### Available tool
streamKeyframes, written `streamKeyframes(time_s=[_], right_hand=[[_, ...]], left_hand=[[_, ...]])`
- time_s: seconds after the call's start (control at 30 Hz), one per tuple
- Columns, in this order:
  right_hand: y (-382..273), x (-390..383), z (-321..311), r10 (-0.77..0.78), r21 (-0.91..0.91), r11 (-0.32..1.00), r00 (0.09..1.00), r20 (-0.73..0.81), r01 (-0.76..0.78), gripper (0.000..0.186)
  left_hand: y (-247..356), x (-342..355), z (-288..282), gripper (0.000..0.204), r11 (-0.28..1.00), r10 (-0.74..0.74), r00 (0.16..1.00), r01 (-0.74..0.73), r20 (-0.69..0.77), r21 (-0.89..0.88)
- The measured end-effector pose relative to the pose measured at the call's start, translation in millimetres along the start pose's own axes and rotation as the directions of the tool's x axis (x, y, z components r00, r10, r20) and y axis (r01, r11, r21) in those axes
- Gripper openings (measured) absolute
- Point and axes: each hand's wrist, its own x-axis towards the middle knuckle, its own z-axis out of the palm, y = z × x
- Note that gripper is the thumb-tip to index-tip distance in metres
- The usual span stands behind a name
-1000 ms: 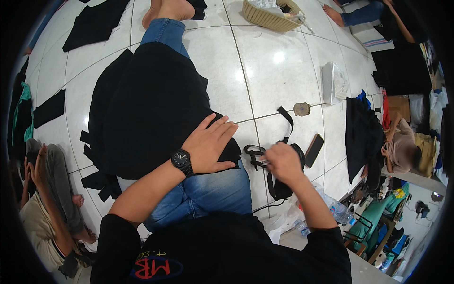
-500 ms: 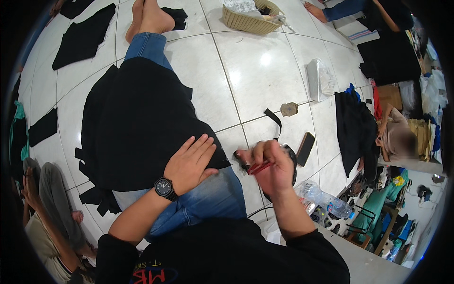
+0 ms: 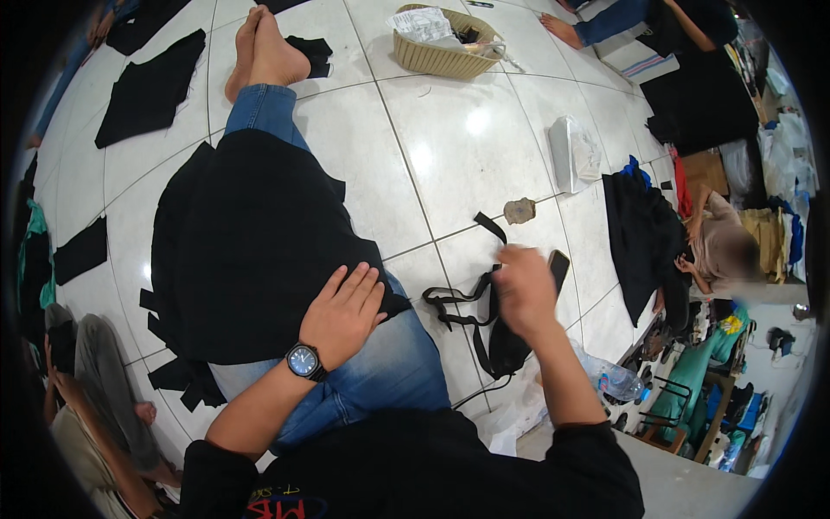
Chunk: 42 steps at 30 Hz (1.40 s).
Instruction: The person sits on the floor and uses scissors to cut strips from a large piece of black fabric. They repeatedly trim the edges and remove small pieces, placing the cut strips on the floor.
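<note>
My left hand [image 3: 344, 310] lies flat on the black cloth [image 3: 259, 251] spread over my lap, fingers stretched out, at the cloth's near right corner. A black watch [image 3: 304, 361] is on that wrist. My right hand [image 3: 526, 292] is raised over the floor to the right, somewhat blurred, its fingers curled closed; what they hold, if anything, is hidden. Below and beside it lie a black bag [image 3: 505, 346] and its looping black straps [image 3: 458, 297]. A dark phone [image 3: 559, 270] is partly covered by the right hand.
Black cloth pieces [image 3: 151, 86] lie on the tiled floor. Ahead stand a beige basket [image 3: 441, 59] and a white container [image 3: 574, 156]. A brown flat piece [image 3: 520, 211] and a plastic bottle [image 3: 618, 381] are at right. Other people sit on both sides.
My right hand has moved slightly up and right, turning over; the small red tool seen in it before is out of sight. The left hand still rests on the cloth. The view has shifted slightly.
</note>
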Motion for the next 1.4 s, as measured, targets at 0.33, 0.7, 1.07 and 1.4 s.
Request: streamKeyframes(time_s=[0.33,0.7,1.07,1.4], right_hand=[[30.6,-21.9,-9.1,-0.225,0.090,0.973,0.784,0.579,0.213,0.009],[-54.7,34.1,-0.9,0.335,0.927,-0.261,0.875,0.348,-0.268,0.051],[-18.1,9.3,12.2,-0.267,0.012,0.955,0.841,0.470,0.297,0.027],[22.9,-20.5,-14.7,0.103,0.372,0.074,0.378,0.920,-0.925,0.051]], left_hand=[[-9.2,-10.3,2.6,0.049,0.999,-0.022,0.999,0.020,0.033,0.034],[-5.5,-5.0,-18.3,0.054,0.993,-0.113,0.993,0.114,0.040,-0.025],[-16.2,-23.4,11.3,0.039,0.992,-0.034,0.998,0.040,-0.053,0.116],[-10.9,-24.5,8.2,0.044,0.994,-0.053,0.996,0.059,-0.071,0.088]])
